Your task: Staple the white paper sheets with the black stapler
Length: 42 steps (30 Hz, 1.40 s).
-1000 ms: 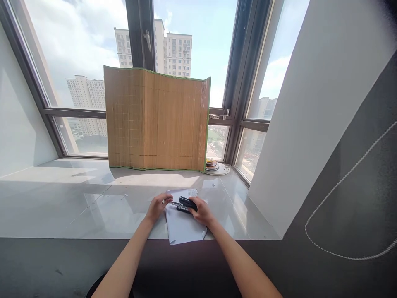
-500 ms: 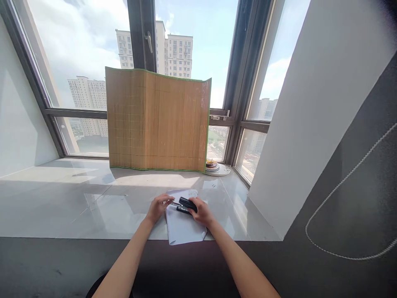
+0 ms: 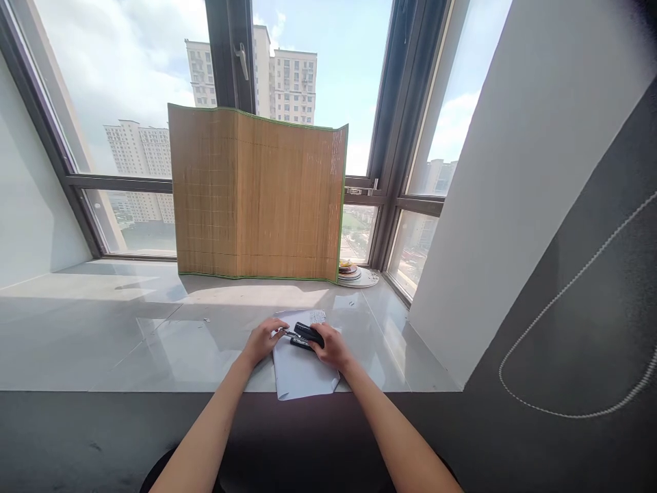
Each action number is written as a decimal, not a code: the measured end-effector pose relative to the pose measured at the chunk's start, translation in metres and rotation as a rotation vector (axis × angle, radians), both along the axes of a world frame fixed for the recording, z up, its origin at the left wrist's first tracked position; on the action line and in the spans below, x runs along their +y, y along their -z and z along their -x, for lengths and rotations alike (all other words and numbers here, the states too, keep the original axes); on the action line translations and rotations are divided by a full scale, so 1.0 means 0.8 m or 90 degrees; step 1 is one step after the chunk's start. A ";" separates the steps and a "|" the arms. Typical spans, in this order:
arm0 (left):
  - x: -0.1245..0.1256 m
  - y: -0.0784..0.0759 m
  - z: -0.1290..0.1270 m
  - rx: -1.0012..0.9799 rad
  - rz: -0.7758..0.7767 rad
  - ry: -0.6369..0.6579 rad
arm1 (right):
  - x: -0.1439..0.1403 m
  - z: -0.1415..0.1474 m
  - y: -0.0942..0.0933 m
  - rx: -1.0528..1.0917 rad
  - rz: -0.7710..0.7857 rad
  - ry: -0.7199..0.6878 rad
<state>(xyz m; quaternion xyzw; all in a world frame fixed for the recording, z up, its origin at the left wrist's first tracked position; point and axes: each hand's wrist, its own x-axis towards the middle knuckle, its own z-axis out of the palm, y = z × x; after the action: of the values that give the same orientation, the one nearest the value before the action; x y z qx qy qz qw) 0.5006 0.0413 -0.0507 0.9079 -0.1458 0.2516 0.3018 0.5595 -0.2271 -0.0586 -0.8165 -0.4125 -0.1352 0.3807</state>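
Note:
A black stapler [image 3: 308, 333] lies over white paper sheets [image 3: 304, 373], its upper arm swung up from the base. My right hand [image 3: 331, 346] is closed around its rear end. At the stapler's front, my left hand [image 3: 264, 339] pinches with thumb and fingertips by a thin metallic piece between the two black halves. Whether that piece is part of the stapler or a strip of staples, I cannot tell. The paper has some print at its top right corner, and its lower edge sticks out past the sill's front edge.
The glossy pale windowsill [image 3: 154, 342] carries everything. A bamboo mat [image 3: 256, 198] with green edging stands upright against the window. Several stacked plates [image 3: 354, 275] sit at its right end. On the right, a beaded cord [image 3: 564, 415] hangs in front of the dark wall.
The view has shifted slightly. Both hands and the stapler keep nearly the same position over the paper, with the left fingers still at the stapler's front.

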 end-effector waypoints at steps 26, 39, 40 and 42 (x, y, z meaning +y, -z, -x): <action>0.001 0.004 -0.005 0.009 0.035 0.096 | -0.001 -0.008 -0.001 0.080 -0.073 0.000; -0.009 -0.004 0.007 0.010 0.166 0.112 | -0.021 -0.013 -0.016 0.259 -0.298 -0.090; -0.010 -0.002 0.007 0.024 0.173 0.113 | -0.021 -0.011 -0.016 0.249 -0.276 -0.109; -0.012 0.001 0.007 0.046 0.171 0.116 | -0.018 -0.007 -0.016 0.239 -0.231 -0.139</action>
<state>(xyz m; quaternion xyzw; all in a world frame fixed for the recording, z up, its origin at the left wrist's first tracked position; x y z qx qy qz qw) 0.4949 0.0319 -0.0514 0.8510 -0.1818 0.2079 0.4467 0.5653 -0.2416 -0.0460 -0.6965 -0.3890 -0.0114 0.6028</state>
